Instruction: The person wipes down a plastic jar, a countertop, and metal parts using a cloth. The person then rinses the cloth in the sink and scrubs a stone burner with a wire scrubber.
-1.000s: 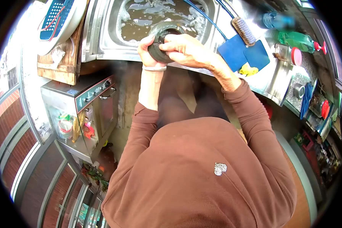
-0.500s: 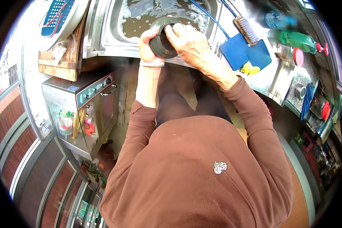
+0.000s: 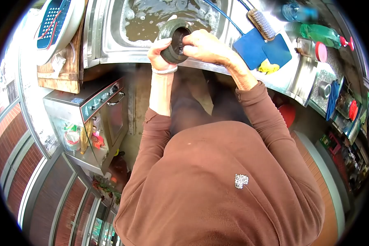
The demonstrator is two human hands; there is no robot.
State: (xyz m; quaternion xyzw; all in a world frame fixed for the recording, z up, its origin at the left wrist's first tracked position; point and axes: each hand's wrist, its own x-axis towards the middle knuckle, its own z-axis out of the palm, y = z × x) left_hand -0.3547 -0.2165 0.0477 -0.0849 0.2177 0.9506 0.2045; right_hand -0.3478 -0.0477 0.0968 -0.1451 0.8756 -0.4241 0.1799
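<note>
Vessel (image 3: pixel 167 32), dark, round, thick-walled, held over near rim of sink (image 3: pixel 112 44); likely stiff, weighty, slippery if wet, best cradled by outer wall. Left hand (image 3: pixel 160 58) curls round that wall, thumb beside mouth; right hand (image 3: pixel 207 46), fingers bunched narrow inside mouth, any pinch there can't tell

No text can be read, even on the control panel (image 3: pixel 104 97).

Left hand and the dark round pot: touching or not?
Touching. The head view shows the left hand gripping the side of the dark round pot, skin lying directly against its wall.
</note>
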